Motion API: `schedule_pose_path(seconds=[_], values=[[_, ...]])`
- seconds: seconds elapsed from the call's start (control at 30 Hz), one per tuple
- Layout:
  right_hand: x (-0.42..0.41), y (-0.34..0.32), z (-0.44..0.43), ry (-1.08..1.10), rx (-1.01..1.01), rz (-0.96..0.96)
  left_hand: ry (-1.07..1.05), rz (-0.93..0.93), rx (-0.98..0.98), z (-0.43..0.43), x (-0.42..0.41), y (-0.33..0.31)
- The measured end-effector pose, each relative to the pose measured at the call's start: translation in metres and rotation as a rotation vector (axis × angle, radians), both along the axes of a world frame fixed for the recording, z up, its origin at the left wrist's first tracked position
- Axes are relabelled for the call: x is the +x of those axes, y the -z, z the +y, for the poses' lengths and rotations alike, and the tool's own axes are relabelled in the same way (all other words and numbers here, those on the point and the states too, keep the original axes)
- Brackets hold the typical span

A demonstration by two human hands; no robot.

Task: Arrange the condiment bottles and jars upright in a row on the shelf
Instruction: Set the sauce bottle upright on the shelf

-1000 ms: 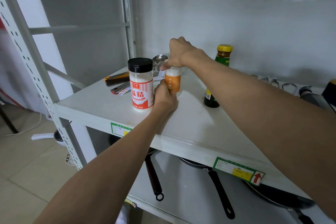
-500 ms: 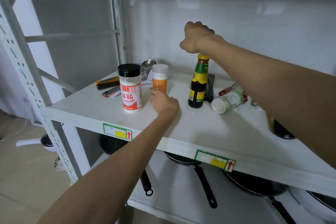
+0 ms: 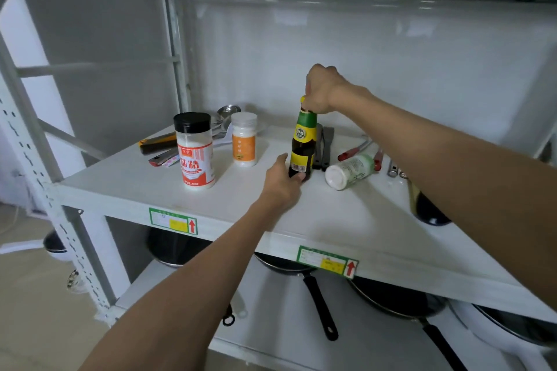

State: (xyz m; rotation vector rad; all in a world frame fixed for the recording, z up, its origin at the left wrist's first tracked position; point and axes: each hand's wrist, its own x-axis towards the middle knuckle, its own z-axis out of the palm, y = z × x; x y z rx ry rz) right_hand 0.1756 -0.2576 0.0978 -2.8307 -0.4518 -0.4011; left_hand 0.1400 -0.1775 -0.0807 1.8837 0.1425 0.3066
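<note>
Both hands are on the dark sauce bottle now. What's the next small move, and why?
Probably slide the dark sauce bottle, held by the right hand at its cap and the left hand at its base, left beside the orange-label jar; a gap separates them.

Dark bottle (image 3: 302,144) with green-yellow label, black-capped red-white jar (image 3: 195,150), white shelf (image 3: 346,214)

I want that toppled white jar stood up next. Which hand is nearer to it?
Left. The left hand is at the dark bottle's base, just left of the toppled jar; the right hand grips the bottle's cap, higher up.
</note>
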Motion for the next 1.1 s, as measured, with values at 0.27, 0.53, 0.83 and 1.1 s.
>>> schedule_pose_path(seconds=[0.27, 0.53, 0.83, 1.1], values=[[0.007, -0.002, -0.014, -0.112, 0.023, 0.024, -0.073, -0.05, 0.138, -0.006, 0.005, 0.004], [0.013, 0.003, -0.018, -0.143, 0.04, -0.008, -0.106, -0.048, 0.234, -0.008, 0.006, 0.005], [0.013, 0.004, -0.019, -0.134, 0.037, -0.025, -0.092, -0.004, 0.341, -0.008, 0.008, 0.007], [0.011, 0.006, -0.02, -0.154, 0.036, 0.0, -0.102, -0.013, 0.248, -0.009, 0.005, 0.005]])
